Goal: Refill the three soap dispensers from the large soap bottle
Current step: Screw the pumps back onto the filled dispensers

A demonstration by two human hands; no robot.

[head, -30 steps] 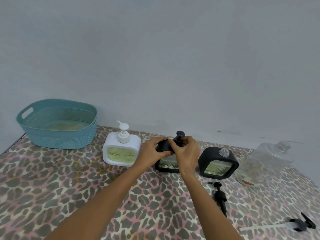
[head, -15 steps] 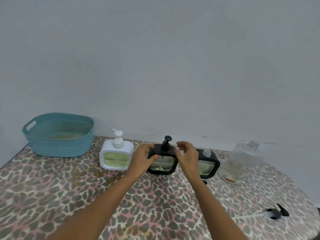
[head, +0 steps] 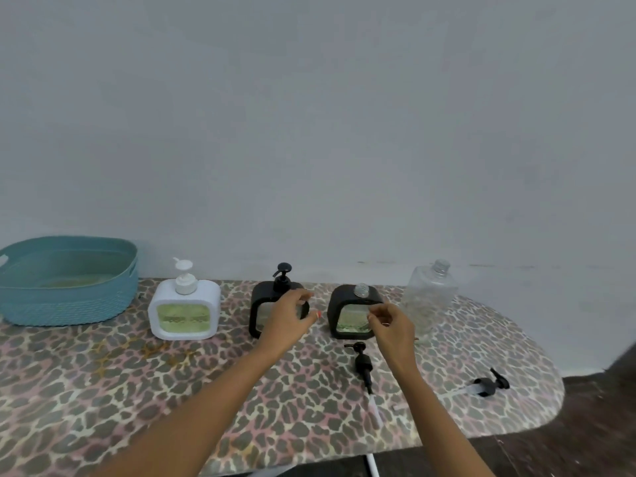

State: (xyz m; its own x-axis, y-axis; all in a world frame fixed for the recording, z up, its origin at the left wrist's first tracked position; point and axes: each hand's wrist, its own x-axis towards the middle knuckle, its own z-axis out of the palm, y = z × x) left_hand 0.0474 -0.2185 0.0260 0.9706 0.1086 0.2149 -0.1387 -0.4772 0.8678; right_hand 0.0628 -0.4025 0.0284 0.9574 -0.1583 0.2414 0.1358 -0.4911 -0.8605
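1 white dispenser (head: 184,309) at 11 o'clock, 2 black dispensers (head: 339,301) at 12, 1 clear bottle (head: 430,297) at 1, 2 loose pumps (head: 363,364), 1 basket (head: 69,297), left hand (head: 289,318) and right hand (head: 392,325) loosely curled, holding nothing

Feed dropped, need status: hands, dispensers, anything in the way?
Left hand empty, at middle black dispenser, pump on. Right hand empty, before right black dispenser, neck open. On table, loose black pump near it; nothing blocking.

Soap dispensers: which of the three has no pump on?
The rightmost black dispenser: its threaded neck stands bare, unlike the white dispenser and middle black dispenser.
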